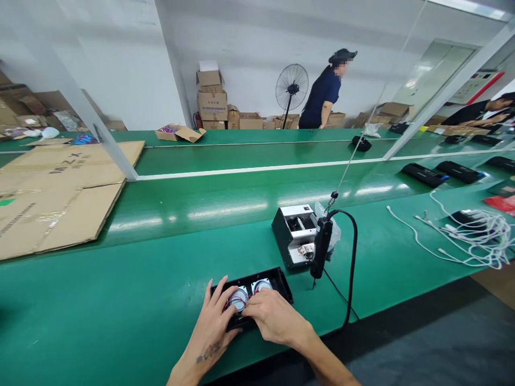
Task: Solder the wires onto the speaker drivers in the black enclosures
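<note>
Covering black speaker tray (pixel 277 280) | left hand (pixel 215 321) splayed flat | right hand (pixel 273 317) curled, grip hidden

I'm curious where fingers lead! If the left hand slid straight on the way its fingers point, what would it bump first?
Probably the round speaker in the black housing; the left hand already has its fingertips beside it.

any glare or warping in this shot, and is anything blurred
Head view: ceiling lights glare in streaks on the green bench; wide-angle lens bends the bench edges and posts; a face in the background is blurred out; both hands, left hand and right hand, and the black speaker case are sharp and evenly lit.
</note>
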Action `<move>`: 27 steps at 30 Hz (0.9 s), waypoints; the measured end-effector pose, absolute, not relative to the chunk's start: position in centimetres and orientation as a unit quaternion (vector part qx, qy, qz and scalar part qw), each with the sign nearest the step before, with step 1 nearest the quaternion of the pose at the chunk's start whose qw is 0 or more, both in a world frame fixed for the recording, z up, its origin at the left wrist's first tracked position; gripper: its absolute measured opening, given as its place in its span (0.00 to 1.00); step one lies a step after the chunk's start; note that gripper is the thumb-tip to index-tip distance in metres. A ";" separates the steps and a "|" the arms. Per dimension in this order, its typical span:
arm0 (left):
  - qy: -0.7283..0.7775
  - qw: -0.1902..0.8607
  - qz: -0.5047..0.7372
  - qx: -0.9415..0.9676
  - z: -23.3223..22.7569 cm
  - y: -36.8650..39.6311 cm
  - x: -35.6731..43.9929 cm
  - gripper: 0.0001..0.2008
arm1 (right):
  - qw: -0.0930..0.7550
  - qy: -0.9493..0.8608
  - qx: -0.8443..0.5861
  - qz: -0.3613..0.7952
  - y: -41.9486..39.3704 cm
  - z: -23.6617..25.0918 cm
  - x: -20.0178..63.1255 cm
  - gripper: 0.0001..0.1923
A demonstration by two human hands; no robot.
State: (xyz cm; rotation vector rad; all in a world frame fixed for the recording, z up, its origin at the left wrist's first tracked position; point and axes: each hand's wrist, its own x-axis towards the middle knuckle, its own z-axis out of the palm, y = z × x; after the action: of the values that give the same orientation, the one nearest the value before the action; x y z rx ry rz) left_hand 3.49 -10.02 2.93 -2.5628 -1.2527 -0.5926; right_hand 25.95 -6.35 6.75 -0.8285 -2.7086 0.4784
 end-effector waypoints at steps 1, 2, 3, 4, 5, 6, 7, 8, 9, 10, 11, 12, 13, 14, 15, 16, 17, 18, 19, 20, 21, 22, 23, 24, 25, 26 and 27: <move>-0.427 0.109 -0.200 -0.875 3.0 -10.1 3.5 0.28 | 0.135 -0.932 -0.290 0.173 -6.4 6.8 26.0 0.12; -0.430 0.102 -0.196 -0.875 3.1 -10.1 3.5 0.25 | 0.136 -0.929 -0.295 0.178 -6.5 6.9 26.1 0.10; -0.433 0.094 -0.189 -0.876 3.2 -10.2 3.5 0.22 | 0.137 -0.927 -0.300 0.181 -6.7 6.9 26.2 0.08; -0.437 0.087 -0.183 -0.876 3.3 -10.2 3.5 0.19 | 0.139 -0.925 -0.303 0.181 -6.8 6.9 26.2 0.07; -0.437 0.083 -0.181 -0.877 3.4 -10.2 3.5 0.18 | 0.139 -0.926 -0.304 0.177 -6.8 6.8 26.2 0.07; -0.435 0.083 -0.180 -0.878 3.4 -10.2 3.5 0.18 | 0.138 -0.927 -0.304 0.171 -6.9 6.5 26.1 0.08; -0.432 0.088 -0.179 -0.880 3.4 -10.2 3.5 0.20 | 0.137 -0.928 -0.304 0.168 -7.0 6.2 26.0 0.09; -0.430 0.094 -0.184 -0.879 3.4 -10.2 3.5 0.20 | 0.138 -0.927 -0.307 0.168 -7.1 5.7 25.8 0.11; -0.427 0.102 -0.189 -0.878 3.3 -10.1 3.5 0.20 | 0.142 -0.923 -0.314 0.168 -7.3 5.2 25.7 0.14; -0.425 0.111 -0.193 -0.877 3.1 -10.1 3.6 0.20 | 0.150 -0.918 -0.325 0.169 -7.4 4.7 25.5 0.15; -0.423 0.118 -0.194 -0.877 3.0 -10.0 3.6 0.20 | 0.158 -0.913 -0.337 0.168 -7.6 4.3 25.3 0.15; -0.423 0.121 -0.195 -0.876 2.8 -10.0 3.7 0.21 | 0.162 -0.908 -0.348 0.166 -7.8 4.1 25.2 0.14; -0.424 0.117 -0.202 -0.875 2.7 -9.8 3.7 0.22 | 0.160 -0.907 -0.354 0.162 -7.9 4.1 25.0 0.13; -0.430 0.093 -0.204 -0.874 2.8 -9.6 3.8 0.23 | 0.152 -0.908 -0.355 0.161 -7.8 4.4 24.9 0.14; -0.448 0.042 -0.195 -0.872 3.1 -9.2 3.8 0.22 | 0.137 -0.910 -0.354 0.168 -7.6 4.9 24.8 0.14; -0.468 -0.025 -0.185 -0.864 3.6 -8.7 3.7 0.20 | 0.117 -0.908 -0.356 0.184 -7.1 5.7 24.7 0.15; -0.495 -0.116 -0.155 -0.847 4.4 -8.0 3.7 0.18 | 0.097 -0.904 -0.362 0.207 -6.4 6.7 24.6 0.16; -0.522 -0.203 -0.112 -0.821 5.4 -7.0 3.5 0.17 | 0.072 -0.891 -0.379 0.238 -5.4 7.8 24.5 0.15; -0.530 -0.246 -0.089 -0.807 6.5 -5.9 3.4 0.15 | 0.049 -0.874 -0.404 0.267 -4.2 8.9 24.3 0.16; -0.535 -0.268 -0.076 -0.798 7.6 -4.7 3.2 0.12 | 0.043 -0.867 -0.410 0.279 -2.9 10.0 24.1 0.18; -0.537 -0.289 -0.068 -0.790 8.6 -3.4 3.0 0.12 | 0.036 -0.867 -0.408 0.284 -1.5 10.9 23.9 0.19; -0.537 -0.306 -0.064 -0.783 9.6 -2.1 2.7 0.13 | 0.025 -0.866 -0.405 0.292 -0.2 11.7 23.6 0.19; -0.535 -0.328 -0.057 -0.776 10.3 -0.9 2.5 0.16 | 0.016 -0.868 -0.399 0.296 1.0 12.3 23.4 0.20; -0.530 -0.350 -0.051 -0.770 10.9 0.1 2.3 0.18 | 0.007 -0.871 -0.392 0.297 1.9 12.8 23.1 0.21; -0.523 -0.372 -0.047 -0.766 11.2 0.9 2.1 0.20 | 0.000 -0.873 -0.388 0.296 2.6 13.0 22.9 0.23; -0.513 -0.392 -0.045 -0.762 11.4 1.5 1.9 0.20 | -0.004 -0.875 -0.385 0.293 3.1 13.1 22.7 0.25; -0.504 -0.408 -0.045 -0.760 11.4 1.9 1.8 0.20 | -0.006 -0.877 -0.384 0.289 3.4 13.1 22.5 0.27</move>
State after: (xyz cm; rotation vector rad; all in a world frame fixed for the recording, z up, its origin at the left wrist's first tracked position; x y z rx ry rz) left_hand 1.85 1.87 11.40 -3.3144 -2.1997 -0.1979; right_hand 22.54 3.36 13.12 -1.2106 -2.7645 0.9114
